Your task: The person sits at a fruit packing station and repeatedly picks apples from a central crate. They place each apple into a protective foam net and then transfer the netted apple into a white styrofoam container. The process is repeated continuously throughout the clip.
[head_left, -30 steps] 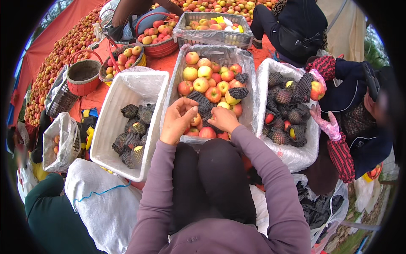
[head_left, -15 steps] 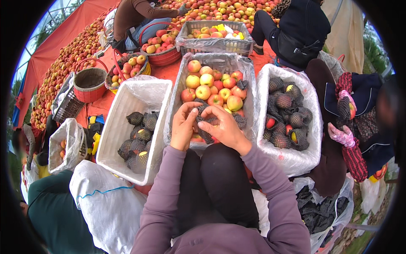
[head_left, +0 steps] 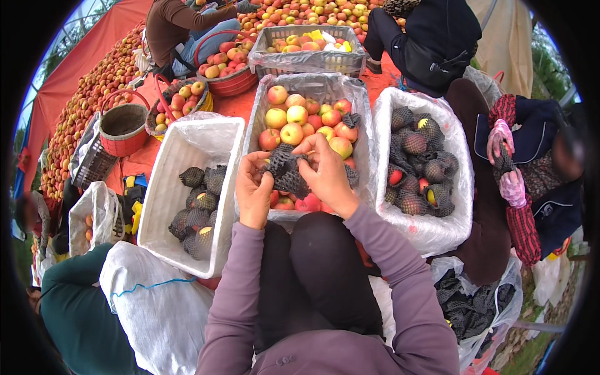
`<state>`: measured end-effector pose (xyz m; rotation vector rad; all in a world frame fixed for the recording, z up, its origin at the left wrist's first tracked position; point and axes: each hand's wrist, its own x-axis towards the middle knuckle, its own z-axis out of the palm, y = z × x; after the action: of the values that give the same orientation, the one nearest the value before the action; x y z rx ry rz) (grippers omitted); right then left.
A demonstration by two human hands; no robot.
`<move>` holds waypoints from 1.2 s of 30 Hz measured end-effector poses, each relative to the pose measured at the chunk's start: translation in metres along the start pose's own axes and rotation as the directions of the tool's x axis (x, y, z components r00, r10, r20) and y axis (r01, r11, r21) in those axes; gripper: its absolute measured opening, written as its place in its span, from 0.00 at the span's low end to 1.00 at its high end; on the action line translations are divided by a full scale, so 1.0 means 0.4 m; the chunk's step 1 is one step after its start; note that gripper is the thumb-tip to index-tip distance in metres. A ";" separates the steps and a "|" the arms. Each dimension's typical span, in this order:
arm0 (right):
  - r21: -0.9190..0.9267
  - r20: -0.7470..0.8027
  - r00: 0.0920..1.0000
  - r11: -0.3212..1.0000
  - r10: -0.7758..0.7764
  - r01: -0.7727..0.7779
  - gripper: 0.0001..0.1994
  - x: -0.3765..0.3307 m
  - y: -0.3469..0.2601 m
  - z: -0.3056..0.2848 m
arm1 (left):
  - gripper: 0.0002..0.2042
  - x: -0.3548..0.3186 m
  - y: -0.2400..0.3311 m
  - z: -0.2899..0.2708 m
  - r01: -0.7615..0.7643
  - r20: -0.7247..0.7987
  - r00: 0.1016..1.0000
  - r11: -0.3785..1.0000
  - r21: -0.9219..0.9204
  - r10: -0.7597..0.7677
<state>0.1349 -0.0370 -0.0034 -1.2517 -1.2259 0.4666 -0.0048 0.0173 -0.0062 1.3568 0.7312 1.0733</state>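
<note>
A black foam net sleeve [head_left: 286, 170] is stretched between my two hands, its mesh spread wide, and no apple shows inside it. My left hand [head_left: 254, 187] pinches its left side, and my right hand [head_left: 326, 178] grips the opposite side. Both hands are above the near end of a plastic-lined crate [head_left: 249, 147] of bare red and yellow apples [head_left: 291, 133]. Among those apples lie more dark net sleeves [head_left: 351, 119], partly hidden behind my right hand.
Left stands a white crate [head_left: 156, 206] with several netted apples [head_left: 205, 200]; right, a lined white crate [head_left: 462, 187] of netted apples [head_left: 414, 142]. A bag of black nets [head_left: 475, 306] sits lower right. A co-worker's gloved hands [head_left: 507, 162] hold a netted item. Ahead are baskets and an apple heap [head_left: 306, 14].
My hands have drawn apart and shifted slightly left, and the bunched net sleeve is now spread open between them. The co-worker's gloved hands at right have closed around a dark net.
</note>
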 end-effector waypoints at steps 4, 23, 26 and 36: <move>-0.595 0.400 0.747 0.470 -0.531 0.652 0.10 0.006 -0.037 -0.020 | 0.16 0.006 -0.004 -0.010 -0.142 -0.123 0.978 0.971 0.192 0.168; -0.895 0.322 0.939 0.360 0.118 0.262 0.19 0.135 0.264 -0.122 | 0.16 -0.016 0.017 0.027 -0.204 0.031 0.978 0.908 0.367 0.207; -0.839 0.541 0.818 0.062 0.197 0.540 0.11 0.095 0.491 -0.225 | 0.14 -0.013 0.009 0.029 -0.146 0.074 0.989 0.935 0.324 0.129; -0.856 0.508 0.773 0.324 0.380 0.402 0.28 0.130 0.419 -0.233 | 0.10 -0.001 -0.015 0.018 -0.068 0.060 0.997 0.940 0.335 0.050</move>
<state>0.2900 0.0186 -0.1145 -2.2160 -2.3290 0.0613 0.0028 0.0145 -0.0111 1.7006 0.8692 0.9859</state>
